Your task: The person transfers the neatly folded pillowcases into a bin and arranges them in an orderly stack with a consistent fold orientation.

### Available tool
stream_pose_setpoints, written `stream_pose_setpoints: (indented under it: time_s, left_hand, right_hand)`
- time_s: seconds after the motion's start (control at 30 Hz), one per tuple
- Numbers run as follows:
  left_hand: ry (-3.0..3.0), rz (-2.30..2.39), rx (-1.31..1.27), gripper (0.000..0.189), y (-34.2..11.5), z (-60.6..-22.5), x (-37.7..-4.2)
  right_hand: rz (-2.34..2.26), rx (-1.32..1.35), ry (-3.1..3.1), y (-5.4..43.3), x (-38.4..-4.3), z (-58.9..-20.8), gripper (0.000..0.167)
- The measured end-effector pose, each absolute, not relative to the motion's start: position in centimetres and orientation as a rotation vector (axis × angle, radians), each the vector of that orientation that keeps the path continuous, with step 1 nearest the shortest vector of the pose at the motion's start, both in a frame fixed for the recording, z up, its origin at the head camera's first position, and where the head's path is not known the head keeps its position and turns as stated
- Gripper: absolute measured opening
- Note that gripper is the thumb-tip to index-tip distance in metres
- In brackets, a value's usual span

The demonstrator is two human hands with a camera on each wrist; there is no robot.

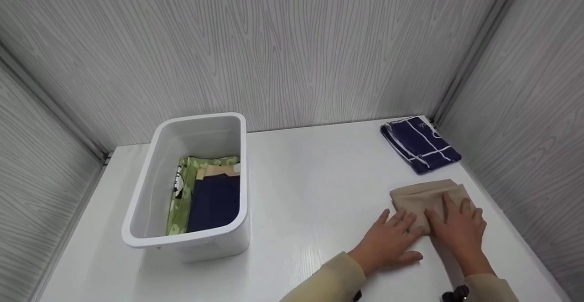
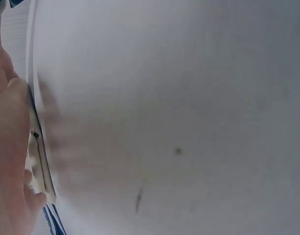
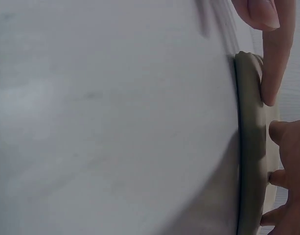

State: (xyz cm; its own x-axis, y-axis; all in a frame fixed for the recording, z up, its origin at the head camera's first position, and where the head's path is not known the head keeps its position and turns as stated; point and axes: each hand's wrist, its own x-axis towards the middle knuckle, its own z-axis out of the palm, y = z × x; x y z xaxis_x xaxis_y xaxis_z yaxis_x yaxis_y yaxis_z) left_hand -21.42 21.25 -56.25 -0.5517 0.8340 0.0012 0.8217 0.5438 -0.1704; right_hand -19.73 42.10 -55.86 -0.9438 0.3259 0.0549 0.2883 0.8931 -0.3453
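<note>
A folded beige cloth [image 1: 422, 195] lies flat at the right side of the white table. My right hand [image 1: 458, 229] rests on it with fingers spread, pressing its top. At the cloth's near left corner, my left hand [image 1: 388, 242] touches the edge with its fingers straight and its thumb out over the table. In the left wrist view, the left hand [image 2: 12, 147] lies along the cloth's edge. The right wrist view shows the thick folded side of the beige cloth [image 3: 251, 142], with fingertips of the right hand [image 3: 291, 166] upon it.
A white plastic bin [image 1: 244, 188] stands at the left. Inside it lie a green patterned cloth [image 1: 177, 217], a dark navy cloth [image 1: 214, 204] and a tan one [image 1: 212, 170]. A navy cloth with white lines [image 1: 419, 142] lies at the back right. Panel walls enclose the table [image 1: 315, 179].
</note>
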Motion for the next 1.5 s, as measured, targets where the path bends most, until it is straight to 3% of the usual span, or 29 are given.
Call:
stream_pose_setpoints:
  time_s: [0.5,1.03,1.5]
  left_hand:
    - [-2.618,0.130,-1.486,0.064,18.3,-56.0,-21.1]
    - [-2.610,0.246,-1.301,0.070,15.9,-57.0,-24.5]
    - [-2.733,0.133,-1.264,0.069,12.2,-56.8,-25.0]
  right_hand:
    - [0.507,-0.369,-2.989,40.1,-20.3,-56.6,0.085]
    - [0.575,-0.222,-3.002,36.5,-21.8,-56.3,0.083]
    - [0.592,-0.109,-2.978,33.9,-23.2,-56.4,0.077]
